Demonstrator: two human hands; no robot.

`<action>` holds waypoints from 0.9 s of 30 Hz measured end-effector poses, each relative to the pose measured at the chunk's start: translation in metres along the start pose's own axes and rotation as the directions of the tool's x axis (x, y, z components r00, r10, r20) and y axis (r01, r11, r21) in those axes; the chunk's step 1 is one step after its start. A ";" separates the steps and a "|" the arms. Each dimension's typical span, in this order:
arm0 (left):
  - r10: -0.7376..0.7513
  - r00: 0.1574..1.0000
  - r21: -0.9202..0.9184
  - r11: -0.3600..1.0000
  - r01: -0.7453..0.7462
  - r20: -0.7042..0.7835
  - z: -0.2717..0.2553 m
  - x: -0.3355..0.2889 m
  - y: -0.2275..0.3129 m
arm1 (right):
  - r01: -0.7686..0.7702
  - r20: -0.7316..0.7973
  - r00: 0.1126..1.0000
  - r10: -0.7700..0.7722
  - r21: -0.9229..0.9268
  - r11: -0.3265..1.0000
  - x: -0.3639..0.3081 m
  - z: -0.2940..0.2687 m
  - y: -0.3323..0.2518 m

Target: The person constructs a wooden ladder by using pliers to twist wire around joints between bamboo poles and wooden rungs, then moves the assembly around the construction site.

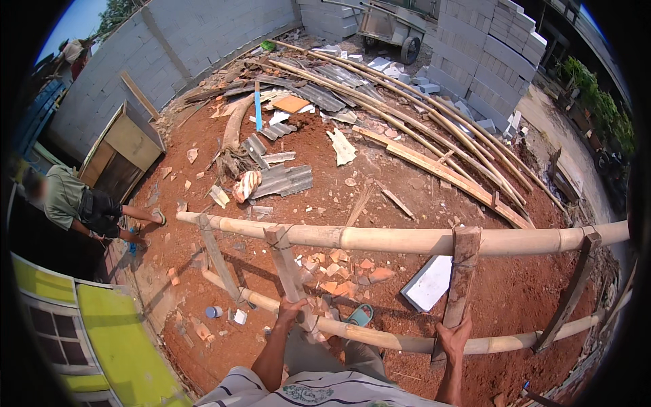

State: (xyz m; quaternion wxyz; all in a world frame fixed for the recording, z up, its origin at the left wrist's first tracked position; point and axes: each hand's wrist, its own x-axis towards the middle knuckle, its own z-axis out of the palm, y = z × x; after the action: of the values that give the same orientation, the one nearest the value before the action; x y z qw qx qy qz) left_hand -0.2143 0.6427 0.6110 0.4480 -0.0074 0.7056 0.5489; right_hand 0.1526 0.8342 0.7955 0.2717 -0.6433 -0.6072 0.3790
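A bamboo ladder (400,239) lies crosswise in front of me, made of two long bamboo poles joined by flat wooden rungs. My left hand (291,313) is closed round one wooden rung (281,261), close to the nearer pole. Further right, my right hand (454,337) grips another rung (465,271), also by the nearer pole. Dark ties bind the rungs to the far pole. Under the ladder, a white block (429,285) and broken orange tile pieces (339,275) rest on red soil. One sandalled foot (361,315) shows between the poles.
At the left, another person (68,203) bends beside a wooden cabinet (129,146). Loose bamboo poles (434,125) and corrugated sheet pieces (285,181) cover the ground ahead. Behind stand a cart (390,30) and stacked grey blocks (481,57). A yellow-green wall (115,332) borders the lower left.
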 end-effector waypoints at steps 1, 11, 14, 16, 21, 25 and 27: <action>0.092 0.994 -0.070 0.994 -0.088 0.057 0.001 -0.009 0.017 | 0.066 -0.020 0.998 -0.066 0.002 0.998 0.002 -0.004 -0.002; 0.264 0.965 -0.064 0.962 -0.264 -0.004 0.005 -0.037 0.120 | 0.175 -0.089 0.984 -0.154 0.321 0.931 0.010 -0.029 -0.017; 0.332 0.943 -0.051 0.942 -0.333 -0.017 0.018 -0.037 0.141 | 0.090 -0.045 0.996 -0.080 0.324 0.942 0.019 -0.035 -0.029; 0.336 0.942 -0.087 0.938 -0.335 -0.003 0.028 -0.035 0.164 | 0.110 -0.059 0.994 -0.096 0.303 0.947 0.030 -0.032 -0.042; 0.390 0.920 -0.136 0.913 -0.384 0.021 0.036 0.022 0.165 | 0.256 -0.140 0.962 -0.232 0.185 0.949 0.073 -0.038 -0.063; 0.350 0.935 -0.171 0.927 -0.335 0.064 0.108 0.059 0.183 | 0.205 -0.204 0.961 -0.185 0.083 0.975 0.123 -0.057 -0.069; 0.338 0.934 -0.157 0.935 -0.319 0.114 0.149 0.076 0.192 | 0.155 -0.183 0.972 -0.147 0.028 0.987 0.150 -0.064 -0.070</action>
State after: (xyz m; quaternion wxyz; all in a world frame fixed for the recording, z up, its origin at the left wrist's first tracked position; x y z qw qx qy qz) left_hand -0.2629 0.8721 0.7105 0.3964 0.1187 0.6249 0.6620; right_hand 0.1611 0.9973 0.8650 0.3672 -0.6209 -0.6192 0.3103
